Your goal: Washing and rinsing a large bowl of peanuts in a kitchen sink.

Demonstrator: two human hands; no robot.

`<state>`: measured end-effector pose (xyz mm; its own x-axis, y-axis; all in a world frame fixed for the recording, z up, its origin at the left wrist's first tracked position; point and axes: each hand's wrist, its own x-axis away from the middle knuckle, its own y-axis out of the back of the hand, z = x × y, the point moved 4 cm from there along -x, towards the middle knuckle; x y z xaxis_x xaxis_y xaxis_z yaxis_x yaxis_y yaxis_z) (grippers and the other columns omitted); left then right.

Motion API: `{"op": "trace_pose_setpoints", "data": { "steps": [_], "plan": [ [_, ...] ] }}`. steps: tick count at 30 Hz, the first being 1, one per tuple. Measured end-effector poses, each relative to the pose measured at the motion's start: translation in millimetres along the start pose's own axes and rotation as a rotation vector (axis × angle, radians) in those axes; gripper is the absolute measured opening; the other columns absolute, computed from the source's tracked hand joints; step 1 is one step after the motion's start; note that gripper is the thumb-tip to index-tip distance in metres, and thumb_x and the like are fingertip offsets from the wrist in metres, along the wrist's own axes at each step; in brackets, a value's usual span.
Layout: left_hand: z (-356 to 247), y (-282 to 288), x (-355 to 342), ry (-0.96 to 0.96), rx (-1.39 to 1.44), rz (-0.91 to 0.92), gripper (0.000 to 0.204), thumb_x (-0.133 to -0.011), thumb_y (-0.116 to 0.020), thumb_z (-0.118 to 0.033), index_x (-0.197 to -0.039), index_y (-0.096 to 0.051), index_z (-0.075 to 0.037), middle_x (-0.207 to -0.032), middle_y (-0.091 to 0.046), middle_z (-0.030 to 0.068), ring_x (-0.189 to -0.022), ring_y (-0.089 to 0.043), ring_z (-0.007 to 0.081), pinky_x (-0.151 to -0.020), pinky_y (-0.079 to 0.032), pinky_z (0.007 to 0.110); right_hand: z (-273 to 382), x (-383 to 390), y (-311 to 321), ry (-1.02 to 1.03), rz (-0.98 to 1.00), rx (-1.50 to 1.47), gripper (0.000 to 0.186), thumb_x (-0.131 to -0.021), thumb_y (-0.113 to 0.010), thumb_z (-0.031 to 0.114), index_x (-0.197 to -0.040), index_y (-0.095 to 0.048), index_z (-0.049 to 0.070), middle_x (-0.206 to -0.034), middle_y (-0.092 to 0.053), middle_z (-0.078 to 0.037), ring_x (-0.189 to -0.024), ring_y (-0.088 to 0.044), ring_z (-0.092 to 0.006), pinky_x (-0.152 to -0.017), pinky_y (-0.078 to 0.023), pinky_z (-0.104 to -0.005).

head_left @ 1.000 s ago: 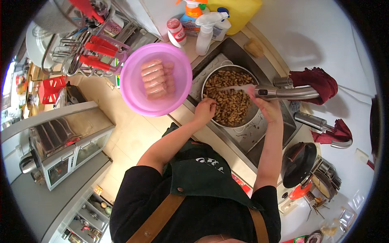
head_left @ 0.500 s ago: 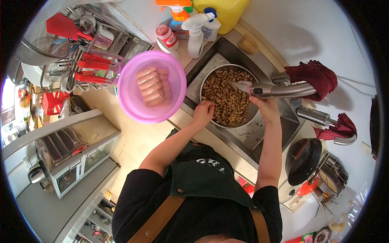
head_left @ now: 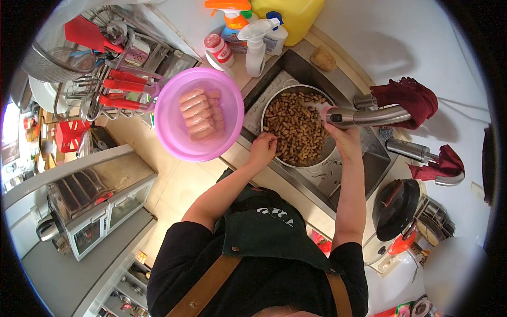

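Observation:
A round metal pot [head_left: 265,101] full of unshelled peanuts [head_left: 296,127] stands in the sink [head_left: 338,182]. At the pot's near left rim is my left hand [head_left: 263,149], its fingers curled closed over the edge. My right hand [head_left: 344,138] reaches up on the right side of the pot and is closed around the end of the metal faucet [head_left: 343,117]. The faucet's mouth points over the peanuts; part of my right fingers is hidden behind it. A pale patch shows at the mouth, but whether water runs is hard to tell.
Left of the sink is a pink basin [head_left: 163,127] with sausages [head_left: 195,113]. Spray bottles [head_left: 255,50] and a yellow jug [head_left: 296,18] line the back. A utensil rack [head_left: 127,79] stands far left; a black pan [head_left: 396,211] lies right. A second faucet [head_left: 409,150] juts in.
The faucet end has swung slightly, and the pale stream at its mouth looks shorter. My right hand grips farther around it. A blurred pale shape has come in at the lower right.

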<state>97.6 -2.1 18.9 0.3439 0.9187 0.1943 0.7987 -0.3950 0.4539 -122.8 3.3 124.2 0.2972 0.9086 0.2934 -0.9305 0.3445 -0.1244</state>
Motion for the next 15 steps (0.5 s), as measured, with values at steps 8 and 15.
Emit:
{"op": "trace_pose_setpoints", "data": {
  "steps": [8, 15],
  "plan": [
    [-2.0, 0.0, -16.3, -0.02, -0.069, -0.02, 0.016, -0.074, -0.052, -0.009, -0.087, -0.056, -0.001, -0.09, -0.054, 0.0134, -0.071, -0.054, 0.0276, -0.065, -0.043, 0.035, -36.9, 12.5, 28.8, -0.086, -0.047, 0.311, 0.044, -0.063, -0.068, 0.008, -0.1, -0.047, -0.004, -0.095, -0.055, -0.011, -0.086, -0.052, -0.0176, -0.077, -0.041, -0.0293],
    [22.2, -22.9, -55.2, 0.064, -0.136, -0.115, 0.031, -0.072, -0.054, -0.01, -0.101, -0.049, 0.002, -0.095, -0.049, 0.0189, -0.081, -0.052, 0.0311, -0.071, -0.042, 0.037, -185.0, 94.7, 87.5, -0.711, -0.475, 0.517, 0.055, -0.071, -0.062, 0.018, -0.111, -0.037, -0.01, -0.101, -0.05, -0.021, -0.091, -0.052, -0.0269, -0.068, -0.047, -0.0313]
  ]
}}
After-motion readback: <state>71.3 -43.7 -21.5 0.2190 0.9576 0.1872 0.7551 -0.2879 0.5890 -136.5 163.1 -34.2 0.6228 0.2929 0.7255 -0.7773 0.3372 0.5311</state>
